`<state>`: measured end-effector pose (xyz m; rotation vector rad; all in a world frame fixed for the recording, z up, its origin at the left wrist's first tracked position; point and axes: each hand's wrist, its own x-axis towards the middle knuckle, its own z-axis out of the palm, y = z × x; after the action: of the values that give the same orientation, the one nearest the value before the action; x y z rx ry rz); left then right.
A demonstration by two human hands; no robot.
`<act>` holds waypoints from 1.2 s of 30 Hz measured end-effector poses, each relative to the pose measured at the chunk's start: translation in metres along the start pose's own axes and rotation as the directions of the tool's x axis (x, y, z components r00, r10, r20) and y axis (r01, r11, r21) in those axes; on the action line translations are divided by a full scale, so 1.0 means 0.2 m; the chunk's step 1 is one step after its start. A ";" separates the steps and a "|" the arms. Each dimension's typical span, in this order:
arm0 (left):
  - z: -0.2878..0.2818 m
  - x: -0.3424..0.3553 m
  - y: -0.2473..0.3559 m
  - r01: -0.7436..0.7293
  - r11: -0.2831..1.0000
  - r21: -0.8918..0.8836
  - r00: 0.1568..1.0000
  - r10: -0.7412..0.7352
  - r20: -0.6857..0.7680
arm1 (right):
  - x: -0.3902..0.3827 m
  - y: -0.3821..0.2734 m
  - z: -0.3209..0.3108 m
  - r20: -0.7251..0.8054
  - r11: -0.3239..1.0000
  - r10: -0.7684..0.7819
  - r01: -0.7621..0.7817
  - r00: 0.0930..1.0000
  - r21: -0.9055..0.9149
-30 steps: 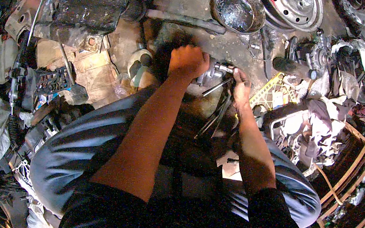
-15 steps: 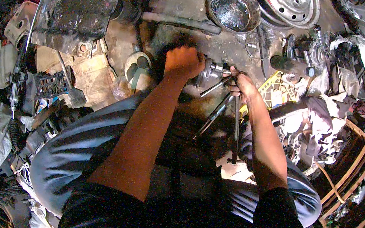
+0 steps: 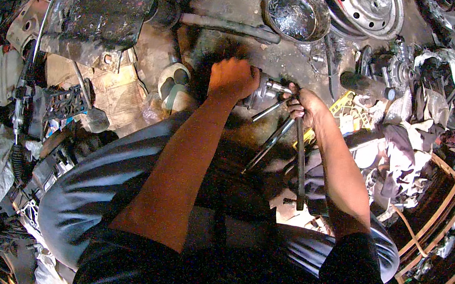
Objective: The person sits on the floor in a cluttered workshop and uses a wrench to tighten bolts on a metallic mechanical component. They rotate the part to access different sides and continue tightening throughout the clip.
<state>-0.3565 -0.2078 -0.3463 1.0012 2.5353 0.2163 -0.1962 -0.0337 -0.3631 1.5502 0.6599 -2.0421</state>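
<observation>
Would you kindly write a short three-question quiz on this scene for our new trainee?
1. Which hand grips the long dark bar?
2. True or false: in the picture, the metal wheel lies to the right of the round pan.
3. Where is the cylindrical metal part? (a) inside the round pan (b) between the left hand and the right hand (c) on the metal wheel

Key: 1. the right hand; 2. true; 3. b

Wide head-worn fisheye, facing down, fairly near, over left hand (image 3: 233,78), right hand (image 3: 309,107)
</observation>
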 end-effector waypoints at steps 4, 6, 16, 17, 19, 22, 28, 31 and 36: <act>0.02 -0.02 0.01 -0.007 0.999 0.032 0.995 0.010 -0.100 | 0.01 -0.05 -0.01 0.034 0.990 0.116 -0.118 0.993 0.080; 0.01 -0.02 0.01 -0.008 0.999 0.040 0.998 0.011 -0.064 | 0.00 -0.09 -0.02 0.051 0.992 0.109 -0.112 0.993 0.050; -0.11 0.01 0.04 0.068 0.998 -0.009 0.982 -0.066 0.179 | 0.11 -0.16 -0.07 0.163 0.952 0.229 -0.255 0.960 0.168; -0.11 0.01 0.04 0.073 0.997 -0.022 0.978 -0.067 0.198 | 0.14 -0.15 -0.05 0.092 0.982 0.156 -0.164 0.984 0.091; -0.10 0.01 0.04 0.071 0.997 -0.037 0.979 -0.062 0.192 | 0.17 -0.15 -0.04 -0.037 0.996 0.081 -0.082 0.996 -0.031; -0.10 0.02 0.04 0.074 0.997 -0.037 0.984 -0.067 0.168 | 0.21 -0.13 -0.07 -0.071 0.996 0.063 -0.067 0.995 -0.055; -0.05 -0.01 0.03 0.037 0.999 0.023 0.998 -0.038 0.055 | 0.34 -0.09 -0.13 0.056 0.977 0.053 -0.040 0.997 -0.209; -0.03 -0.03 0.03 0.011 0.998 0.060 1.000 -0.011 0.014 | 0.33 -0.06 -0.11 0.079 0.994 0.034 -0.025 0.996 -0.111; -0.04 0.00 0.03 0.062 0.998 -0.013 0.987 -0.059 0.151 | 0.18 -0.03 0.00 -0.202 0.957 -0.163 0.105 0.966 -0.269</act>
<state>-0.3564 -0.2044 -0.3365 0.8973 2.4177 0.1402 -0.2086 -0.0330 -0.3980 1.6280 1.0975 -1.8027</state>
